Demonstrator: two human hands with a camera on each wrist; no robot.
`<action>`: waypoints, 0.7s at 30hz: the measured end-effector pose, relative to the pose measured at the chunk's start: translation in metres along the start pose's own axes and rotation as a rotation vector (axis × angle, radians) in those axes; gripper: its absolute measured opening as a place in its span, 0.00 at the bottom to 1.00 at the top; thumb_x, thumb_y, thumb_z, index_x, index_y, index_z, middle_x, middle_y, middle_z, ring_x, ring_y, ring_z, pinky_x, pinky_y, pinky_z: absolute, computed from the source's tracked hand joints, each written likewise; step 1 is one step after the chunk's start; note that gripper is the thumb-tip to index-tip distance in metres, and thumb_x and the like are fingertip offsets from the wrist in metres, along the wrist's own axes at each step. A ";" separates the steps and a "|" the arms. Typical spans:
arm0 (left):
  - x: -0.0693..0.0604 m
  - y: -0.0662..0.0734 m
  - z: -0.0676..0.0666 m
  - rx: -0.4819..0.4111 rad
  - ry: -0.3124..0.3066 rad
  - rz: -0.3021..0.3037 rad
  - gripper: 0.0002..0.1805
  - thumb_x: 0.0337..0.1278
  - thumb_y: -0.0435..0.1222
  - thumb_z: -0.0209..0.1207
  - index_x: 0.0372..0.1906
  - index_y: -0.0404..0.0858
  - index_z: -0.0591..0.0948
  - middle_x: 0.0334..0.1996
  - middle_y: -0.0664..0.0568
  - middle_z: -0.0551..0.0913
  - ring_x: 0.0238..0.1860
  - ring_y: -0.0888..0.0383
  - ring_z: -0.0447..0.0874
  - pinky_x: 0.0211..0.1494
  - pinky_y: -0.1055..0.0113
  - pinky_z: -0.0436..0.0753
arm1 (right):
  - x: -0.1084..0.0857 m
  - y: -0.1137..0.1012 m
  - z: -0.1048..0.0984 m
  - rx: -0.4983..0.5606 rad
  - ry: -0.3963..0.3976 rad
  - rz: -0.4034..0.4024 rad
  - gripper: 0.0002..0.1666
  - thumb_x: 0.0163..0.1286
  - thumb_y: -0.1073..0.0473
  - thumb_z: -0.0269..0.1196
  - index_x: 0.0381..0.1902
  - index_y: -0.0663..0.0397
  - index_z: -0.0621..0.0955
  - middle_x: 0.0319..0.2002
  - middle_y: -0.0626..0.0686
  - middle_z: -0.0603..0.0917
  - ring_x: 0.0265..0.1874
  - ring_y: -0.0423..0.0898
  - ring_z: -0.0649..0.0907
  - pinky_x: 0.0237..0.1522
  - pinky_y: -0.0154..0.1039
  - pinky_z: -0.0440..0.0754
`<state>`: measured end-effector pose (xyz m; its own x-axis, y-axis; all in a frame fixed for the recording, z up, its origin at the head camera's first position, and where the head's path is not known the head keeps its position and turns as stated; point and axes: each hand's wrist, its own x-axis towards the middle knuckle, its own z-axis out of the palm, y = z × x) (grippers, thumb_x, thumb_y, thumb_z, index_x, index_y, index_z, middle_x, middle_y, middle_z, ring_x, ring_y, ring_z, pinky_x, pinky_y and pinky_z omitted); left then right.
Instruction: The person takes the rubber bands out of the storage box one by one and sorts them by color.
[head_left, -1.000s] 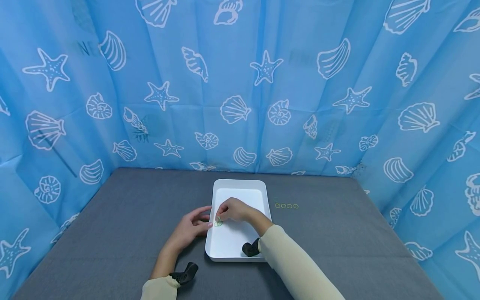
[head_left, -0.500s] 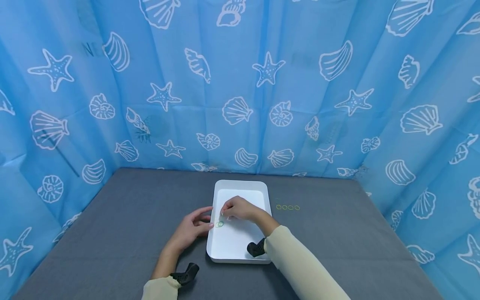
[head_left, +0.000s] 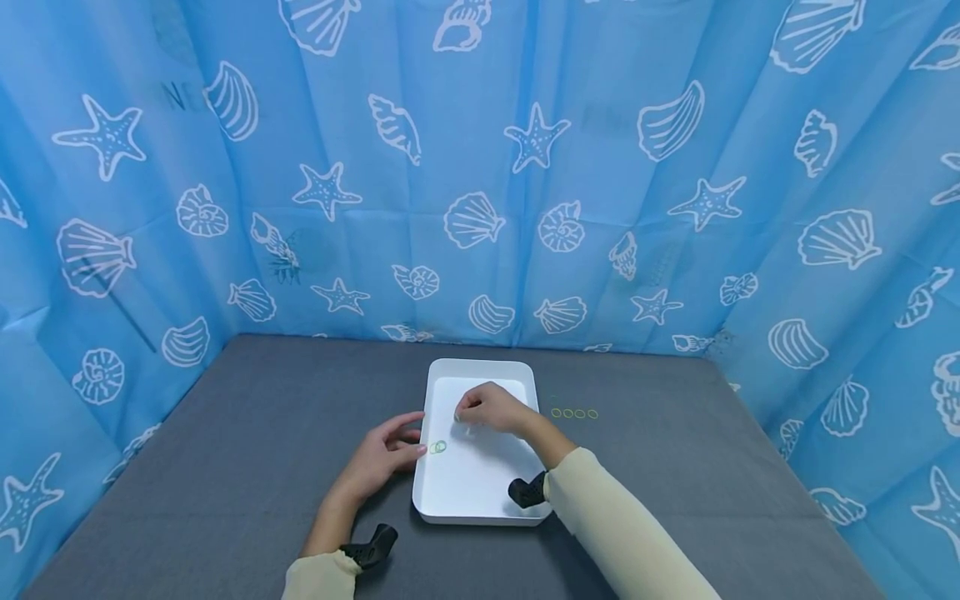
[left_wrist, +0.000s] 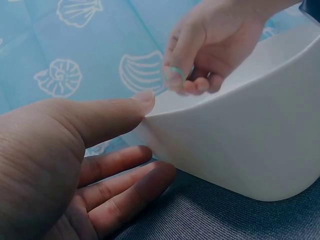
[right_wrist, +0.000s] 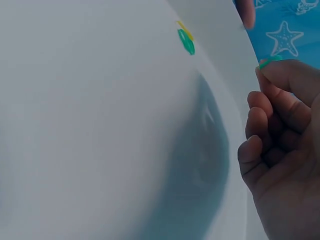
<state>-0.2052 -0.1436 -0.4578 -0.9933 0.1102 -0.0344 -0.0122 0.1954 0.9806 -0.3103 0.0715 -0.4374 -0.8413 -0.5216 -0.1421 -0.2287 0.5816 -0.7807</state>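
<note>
Over the white tray, my right hand pinches a thin green ring like a rubber band between thumb and forefinger; its other fingers are curled. In the left wrist view this green rubber band shows at the fingertips, above the tray's rim. My left hand rests at the tray's left side, thumb tip on the rim and the other fingers loosely extended by the outer wall. Inside the tray, near that side, a green rubber band and a yellow one lie overlapping.
Several yellow rubber bands lie in a row on the grey cloth-covered table, right of the tray. A blue curtain with white shell prints hangs behind and at both sides of the table.
My right hand has lifted away from the bands at the tray's left side and moved right and toward the far end, with a green rubber band pinched. The left hand stays put.
</note>
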 end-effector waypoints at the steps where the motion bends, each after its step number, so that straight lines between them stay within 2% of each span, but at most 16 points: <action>1: 0.001 -0.002 0.000 0.003 0.002 0.001 0.28 0.60 0.31 0.63 0.67 0.38 0.72 0.54 0.40 0.79 0.43 0.50 0.82 0.47 0.55 0.83 | -0.001 0.000 -0.002 0.000 0.008 0.004 0.05 0.66 0.61 0.64 0.32 0.56 0.85 0.27 0.47 0.81 0.28 0.43 0.75 0.31 0.35 0.74; 7: 0.011 -0.019 0.001 0.027 0.020 -0.008 0.29 0.60 0.32 0.64 0.67 0.41 0.72 0.54 0.42 0.78 0.43 0.51 0.82 0.46 0.55 0.83 | -0.005 0.001 -0.014 0.006 0.076 -0.009 0.05 0.67 0.61 0.63 0.32 0.56 0.85 0.30 0.47 0.82 0.31 0.43 0.76 0.34 0.36 0.76; 12: 0.006 -0.013 0.002 0.030 0.030 -0.009 0.29 0.60 0.32 0.63 0.67 0.41 0.72 0.54 0.41 0.78 0.43 0.50 0.82 0.46 0.55 0.83 | -0.013 0.001 -0.024 0.002 0.144 -0.036 0.05 0.68 0.61 0.63 0.33 0.55 0.85 0.32 0.47 0.83 0.33 0.44 0.77 0.39 0.38 0.77; 15: 0.003 -0.008 0.003 0.027 0.025 -0.003 0.28 0.61 0.32 0.63 0.67 0.39 0.72 0.54 0.40 0.78 0.43 0.50 0.81 0.46 0.55 0.83 | -0.018 0.005 -0.031 0.000 0.185 -0.064 0.05 0.68 0.63 0.63 0.32 0.55 0.84 0.31 0.48 0.82 0.33 0.45 0.77 0.38 0.38 0.77; 18: 0.006 -0.013 0.002 0.018 0.014 0.001 0.29 0.60 0.32 0.63 0.67 0.40 0.72 0.55 0.41 0.78 0.44 0.50 0.82 0.47 0.55 0.83 | -0.023 0.010 -0.037 0.008 0.232 -0.080 0.05 0.67 0.64 0.63 0.31 0.55 0.83 0.30 0.48 0.82 0.32 0.45 0.77 0.36 0.38 0.77; 21: 0.013 -0.024 0.000 0.013 0.006 0.002 0.30 0.60 0.34 0.64 0.67 0.42 0.72 0.55 0.42 0.78 0.44 0.50 0.82 0.47 0.55 0.83 | -0.027 0.016 -0.043 0.008 0.276 -0.062 0.04 0.66 0.64 0.64 0.31 0.56 0.83 0.31 0.49 0.82 0.32 0.46 0.77 0.37 0.39 0.78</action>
<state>-0.2176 -0.1472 -0.4816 -0.9940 0.1045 -0.0310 -0.0086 0.2083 0.9780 -0.3128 0.1218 -0.4195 -0.9276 -0.3656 0.0763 -0.2810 0.5486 -0.7875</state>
